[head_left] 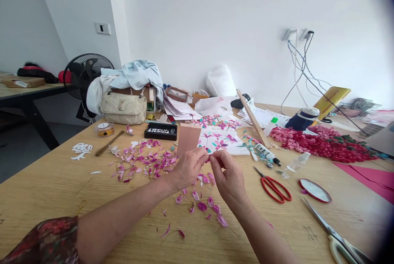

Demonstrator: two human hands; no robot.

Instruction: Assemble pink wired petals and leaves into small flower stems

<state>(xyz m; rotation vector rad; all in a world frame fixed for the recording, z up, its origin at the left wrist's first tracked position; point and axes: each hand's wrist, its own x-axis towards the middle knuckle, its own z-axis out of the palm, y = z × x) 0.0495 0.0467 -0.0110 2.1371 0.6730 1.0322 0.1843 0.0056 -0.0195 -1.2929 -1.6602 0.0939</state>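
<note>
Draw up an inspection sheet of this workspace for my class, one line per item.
Surface: wooden table, handwritten marks lower right
Job's things: magenta petals scattered loose; small pink piece at fingertips
Clutter: beige handbag, red-handled scissors, larger scissors near the edge
Hands: left hand and right hand pinching the pink piece
Cables: tangled cables hanging from wall sockets
Surroundings: black fan, white wall; co-workers: nothing seen

Spread across the worktop [101, 198], petals [154, 161] lie at center frame, behind them a tray [160, 131] and a board [188, 137]. At right, 2 pairs of scissors [272, 186] flank a round dish [315, 190]. At upper left, a fan [88, 76] stands beside a handbag [123, 107].
</note>
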